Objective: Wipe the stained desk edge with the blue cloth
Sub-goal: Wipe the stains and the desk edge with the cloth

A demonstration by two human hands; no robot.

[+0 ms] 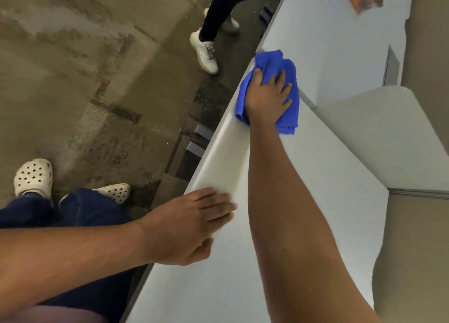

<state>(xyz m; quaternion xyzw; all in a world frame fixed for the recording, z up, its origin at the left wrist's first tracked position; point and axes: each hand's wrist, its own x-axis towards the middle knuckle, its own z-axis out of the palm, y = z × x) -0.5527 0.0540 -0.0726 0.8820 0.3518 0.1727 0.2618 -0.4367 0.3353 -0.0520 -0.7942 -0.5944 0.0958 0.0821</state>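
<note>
A crumpled blue cloth (pixel 290 74) lies on the white desk (pixel 303 177), right at the desk's rounded left edge (pixel 220 150). My right hand (pixel 267 96) presses down on the cloth with fingers spread over it, arm stretched far forward. Nearer to me, my left hand (pixel 192 223) rests flat on the same edge, fingers together on top and thumb hanging over the side. No stain shows clearly on the edge at this angle.
A grey partition panel (pixel 379 133) rises from the desk to the right of the cloth. Another person's legs and white sneakers (pixel 206 53) stand on the worn floor just left of the desk edge. My own feet in white clogs (pixel 34 177) are at lower left.
</note>
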